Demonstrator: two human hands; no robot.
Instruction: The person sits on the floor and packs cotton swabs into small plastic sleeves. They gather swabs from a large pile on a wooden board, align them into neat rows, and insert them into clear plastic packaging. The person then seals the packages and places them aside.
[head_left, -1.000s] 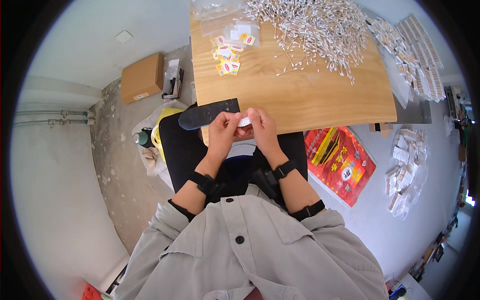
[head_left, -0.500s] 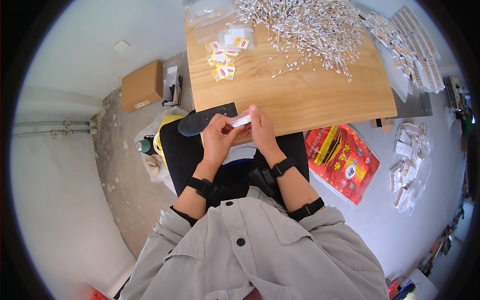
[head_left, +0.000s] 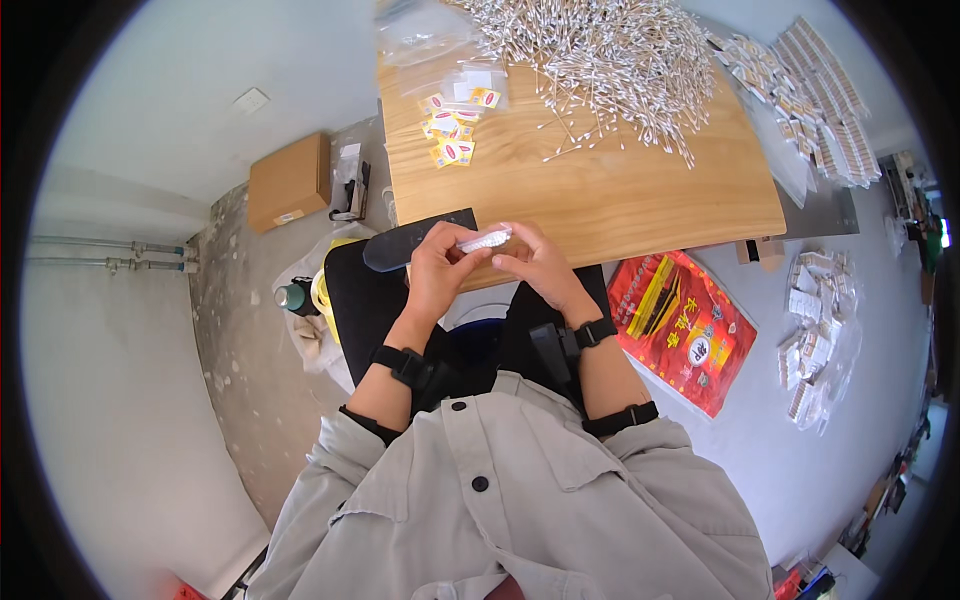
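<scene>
Just past the table's near edge, I hold a small pack of cotton swabs [head_left: 486, 241], its white tips bunched together. My left hand [head_left: 436, 268] is closed on the pack's left side, thumb below and fingers behind. My right hand [head_left: 548, 270] has curled fingers against the right end; its thumb sits lower, a little apart from the index finger. Part of the pack is hidden behind my fingers. Across the wooden table [head_left: 600, 195] lies a big loose heap of cotton swabs [head_left: 610, 70]. Yellow-and-white printed cards [head_left: 455, 150] are scattered to its left.
Clear plastic bags [head_left: 425, 40] lie at the table's far left. Bundled swab packs [head_left: 825, 110] sit beyond its right side. More packs [head_left: 820, 330] and a red printed bag [head_left: 685, 330] are on the floor at right. A cardboard box [head_left: 290, 182] and green-capped bottle [head_left: 290, 297] stand left.
My right hand has shifted right and turned, its upright finger lowering and its thumb coming into view. More of the swabs' white ends show. My left hand stays on the pack.
</scene>
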